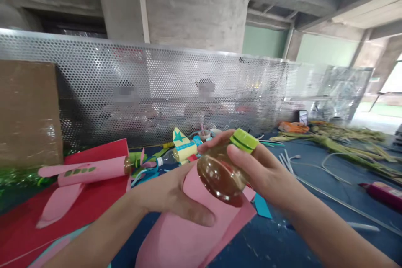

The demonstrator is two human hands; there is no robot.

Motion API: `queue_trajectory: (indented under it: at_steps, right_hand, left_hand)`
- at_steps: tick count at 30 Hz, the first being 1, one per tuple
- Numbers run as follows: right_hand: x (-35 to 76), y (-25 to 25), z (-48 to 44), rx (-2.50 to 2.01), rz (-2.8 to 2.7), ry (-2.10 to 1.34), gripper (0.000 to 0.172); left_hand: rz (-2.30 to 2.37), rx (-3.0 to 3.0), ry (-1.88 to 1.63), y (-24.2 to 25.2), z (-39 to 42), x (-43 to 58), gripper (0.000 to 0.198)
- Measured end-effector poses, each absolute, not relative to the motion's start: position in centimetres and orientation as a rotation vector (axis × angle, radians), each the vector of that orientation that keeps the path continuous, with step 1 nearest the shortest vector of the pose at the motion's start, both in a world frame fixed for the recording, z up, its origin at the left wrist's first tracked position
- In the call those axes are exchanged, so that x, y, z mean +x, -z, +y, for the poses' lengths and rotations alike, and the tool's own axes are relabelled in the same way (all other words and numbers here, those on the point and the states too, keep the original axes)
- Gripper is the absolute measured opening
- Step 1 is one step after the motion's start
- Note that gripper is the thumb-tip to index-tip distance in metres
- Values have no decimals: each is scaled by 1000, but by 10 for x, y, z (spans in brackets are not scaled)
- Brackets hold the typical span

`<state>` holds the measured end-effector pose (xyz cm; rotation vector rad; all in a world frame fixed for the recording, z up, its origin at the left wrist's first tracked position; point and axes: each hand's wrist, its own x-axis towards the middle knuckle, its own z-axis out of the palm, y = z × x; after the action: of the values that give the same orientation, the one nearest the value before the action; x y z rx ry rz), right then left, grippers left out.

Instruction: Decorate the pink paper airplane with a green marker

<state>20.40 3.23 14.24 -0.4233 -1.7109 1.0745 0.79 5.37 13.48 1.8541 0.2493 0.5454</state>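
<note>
My left hand (185,205) is wrapped round a plastic bottle (220,173) whose body is covered by a rolled sheet of pink paper (176,238). The bottle tilts up and to the right, its clear brownish shoulder sticking out of the paper. At its neck sits a yellow-green cap (244,140), gripped between the thumb and fingers of my right hand (257,163). The lower end of the paper roll runs out of view at the bottom. A loose edge of the pink sheet shows on the right side.
To the left, a pink paper plane (94,170) made round a bottle lies on red card (106,192). A yellow and blue bottle rocket (185,150) lies behind my hands. A purple bottle (386,194) and thin strips lie rightward. A perforated metal screen (176,75) stands behind the table.
</note>
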Motion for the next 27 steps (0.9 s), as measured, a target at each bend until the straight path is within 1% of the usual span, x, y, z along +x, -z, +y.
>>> queue_trajectory:
  at_steps: [3,6,13,15,18,19,20,22,25,27]
  right_hand:
    - [207,-143,35,-406,-1689,-1012,20]
    - [205,-142,36,-399,-1665,-1037,19]
    - [196,-138,38,-461,-1622,-1119,21]
    - [197,-137,40,-502,-1622,-1104,28]
    - [204,-138,43,-599,-1653,-1096,49]
    - [207,-139,43,-644,-1688,-1082,55]
    - [210,-140,42,-696,-1733,-1050,57]
    - [215,-142,40,-794,-1849,-978,54]
    - [214,-142,34,-874,-1982,-953,48]
    - [208,-139,32,-897,-1980,-912,37]
  left_hand:
    - [260,1851,-539,-133,56,8,55]
    - [287,1833,-574,-132,55,9,59]
    - [465,1704,-647,-127,49,10,54]
    - [515,1659,-694,-126,47,11,51]
    - [552,1514,-790,-127,45,10,47]
    - [556,1461,-822,-127,46,9,46]
    - [560,1415,-854,-127,47,8,46]
    - [585,1357,-929,-126,50,4,49]
    - [650,1312,-1020,-124,56,0,58]
    - [670,1314,-1051,-122,58,-1,62]
